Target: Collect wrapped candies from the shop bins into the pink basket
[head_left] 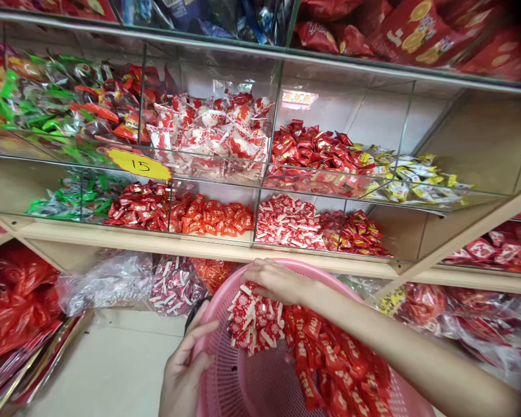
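Observation:
My left hand (184,362) is closed on the left side of a pink plastic basket (221,295), thumb and fingers at its rim. Inside the basket, my right hand (274,281) bends palm down around small red-and-white wrapped candies (256,324); its fingertips are partly hidden. Orange-red wrapped candies (334,365) lie in the basket's right part, below my right forearm. Bare perforated mesh shows at the lower middle of the basket.
A shelf edge (208,246) runs just beyond the basket. Clear-walled bins above hold red-and-white candies (286,223), orange candies (217,217) and other sweets. A yellow tag (139,165) reads 15. Plastic bags (108,284) lie below the shelf, and a red bag (15,295) is at left.

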Demonstrator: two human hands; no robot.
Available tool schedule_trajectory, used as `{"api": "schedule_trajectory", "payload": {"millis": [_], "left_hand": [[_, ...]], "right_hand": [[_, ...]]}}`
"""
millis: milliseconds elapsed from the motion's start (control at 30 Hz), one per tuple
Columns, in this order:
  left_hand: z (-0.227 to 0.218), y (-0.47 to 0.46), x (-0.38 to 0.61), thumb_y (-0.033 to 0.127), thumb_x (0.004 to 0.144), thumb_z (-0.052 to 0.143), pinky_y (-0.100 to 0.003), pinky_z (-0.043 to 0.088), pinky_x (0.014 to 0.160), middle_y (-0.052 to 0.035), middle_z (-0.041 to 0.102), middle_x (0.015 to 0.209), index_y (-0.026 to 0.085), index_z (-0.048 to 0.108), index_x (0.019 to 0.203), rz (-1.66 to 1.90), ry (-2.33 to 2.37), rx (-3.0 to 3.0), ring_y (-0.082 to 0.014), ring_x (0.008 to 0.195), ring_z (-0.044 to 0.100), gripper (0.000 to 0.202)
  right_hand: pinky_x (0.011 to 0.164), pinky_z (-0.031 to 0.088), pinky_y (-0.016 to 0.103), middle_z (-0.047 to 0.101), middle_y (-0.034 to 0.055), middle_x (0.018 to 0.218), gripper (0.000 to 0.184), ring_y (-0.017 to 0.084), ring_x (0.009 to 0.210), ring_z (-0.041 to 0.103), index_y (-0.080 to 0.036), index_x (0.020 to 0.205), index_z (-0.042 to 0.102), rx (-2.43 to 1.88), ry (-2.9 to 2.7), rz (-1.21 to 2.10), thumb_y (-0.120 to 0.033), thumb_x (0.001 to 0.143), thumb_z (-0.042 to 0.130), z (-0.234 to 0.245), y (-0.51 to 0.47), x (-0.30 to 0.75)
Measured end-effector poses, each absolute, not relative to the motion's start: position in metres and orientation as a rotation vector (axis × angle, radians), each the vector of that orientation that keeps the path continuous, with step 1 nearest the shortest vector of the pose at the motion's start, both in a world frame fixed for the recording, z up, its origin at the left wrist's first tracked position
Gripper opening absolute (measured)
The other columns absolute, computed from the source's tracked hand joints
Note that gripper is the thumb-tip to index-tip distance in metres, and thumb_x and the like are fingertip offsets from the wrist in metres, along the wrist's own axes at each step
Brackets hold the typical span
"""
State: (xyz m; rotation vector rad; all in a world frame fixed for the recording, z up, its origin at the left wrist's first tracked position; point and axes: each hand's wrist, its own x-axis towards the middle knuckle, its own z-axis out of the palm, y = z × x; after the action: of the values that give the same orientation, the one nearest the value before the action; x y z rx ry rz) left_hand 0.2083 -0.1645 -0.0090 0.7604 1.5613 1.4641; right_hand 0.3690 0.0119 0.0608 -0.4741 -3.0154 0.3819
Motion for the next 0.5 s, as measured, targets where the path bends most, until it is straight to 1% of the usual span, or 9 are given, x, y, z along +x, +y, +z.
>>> {"api": "schedule_trajectory", "payload": {"millis": [100,233,333,433,500], "left_hand": [[-0.007,-0.164,0.211,0.02,0.065,0.057,-0.036,0.022,0.11,-0.0006,0.047,0.14,0.026,0.073,0.089,1.488,1.546,0.739,-0.0244,0.135,0.029,0.029],[-0.001,-0.164,0.217,0.017,0.063,0.057,-0.036,0.024,0.109,0.0011,0.051,0.136,0.027,0.074,0.084,1.575,1.532,0.653,-0.0248,0.133,0.034,0.029],[0.002,-0.163,0.22,0.018,0.062,0.058,-0.036,0.025,0.109,0.0014,0.053,0.135,0.028,0.074,0.083,1.579,1.543,0.633,-0.025,0.132,0.034,0.028],[0.002,-0.163,0.219,0.019,0.063,0.058,-0.035,0.026,0.108,0.0016,0.052,0.136,0.027,0.074,0.082,1.58,1.54,0.639,-0.0257,0.134,0.032,0.026],[0.0,-0.163,0.217,0.021,0.064,0.058,-0.033,0.029,0.107,0.002,0.051,0.137,0.028,0.074,0.083,1.583,1.527,0.65,-0.0257,0.135,0.03,0.026]], "right_hand": [[0.085,0.041,0.032,0.064,0.0086,0.103,0.022,0.02,0.097,0.055,-0.015,0.099,0.059,-0.486,-3.035,0.353,-0.007,0.079,0.058,0.055,0.014,0.368],[0.089,0.04,0.034,0.062,0.01,0.109,0.024,0.022,0.102,0.053,-0.014,0.103,0.059,-0.485,-3.031,0.304,-0.008,0.08,0.056,0.051,0.013,0.365],[0.089,0.041,0.033,0.06,0.0114,0.112,0.027,0.021,0.104,0.053,-0.014,0.108,0.058,-0.446,-2.998,0.303,-0.011,0.081,0.057,0.054,0.012,0.367],[0.087,0.042,0.032,0.061,0.0095,0.108,0.025,0.019,0.099,0.055,-0.016,0.109,0.057,-0.471,-2.903,0.315,-0.017,0.085,0.054,0.066,0.016,0.376],[0.084,0.043,0.032,0.062,0.0087,0.103,0.02,0.018,0.095,0.056,-0.016,0.105,0.059,-0.604,-2.794,0.27,-0.019,0.087,0.051,0.076,0.026,0.389]]}}
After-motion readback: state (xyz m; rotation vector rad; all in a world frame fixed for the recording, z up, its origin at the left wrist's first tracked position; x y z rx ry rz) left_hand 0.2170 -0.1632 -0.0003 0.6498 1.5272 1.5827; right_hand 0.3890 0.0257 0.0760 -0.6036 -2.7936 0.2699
